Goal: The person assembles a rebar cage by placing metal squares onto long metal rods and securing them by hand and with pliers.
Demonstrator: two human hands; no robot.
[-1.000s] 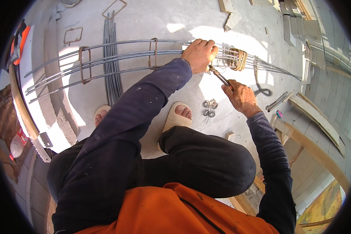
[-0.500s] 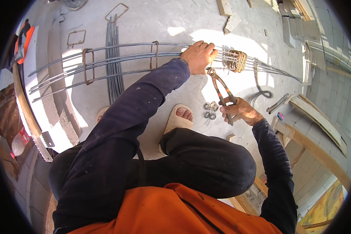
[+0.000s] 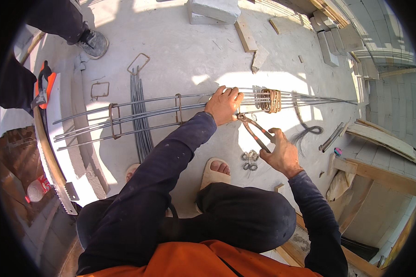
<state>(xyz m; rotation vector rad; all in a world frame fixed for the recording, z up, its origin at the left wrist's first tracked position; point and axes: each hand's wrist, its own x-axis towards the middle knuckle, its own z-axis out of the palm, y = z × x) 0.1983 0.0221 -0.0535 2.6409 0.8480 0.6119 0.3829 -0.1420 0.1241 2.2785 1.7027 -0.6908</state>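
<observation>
A: What do the two hands hold?

B: The left hand is clenched over the bundle of long grey steel reinforcing bars lying across the pale concrete floor. The right hand grasps the handles of the red-handled metal pincers, whose head meets the bars just beside the left hand.

A: What lies around them?

B: Rusty rectangular wire stirrups ring the bars at intervals, and a tight stack of them sits just right of the left hand. A loose bunch of thin dark tie wire lies near the right hand. Small coiled wire loops rest by the person's sandalled foot.

A: Does anything obstruct the view?

B: The dark blue left sleeve crosses over the bars' near side and the raised knee hides floor below. A second bundle of straight bars passes under the first. Another person's shoe stands well apart, upper left.
</observation>
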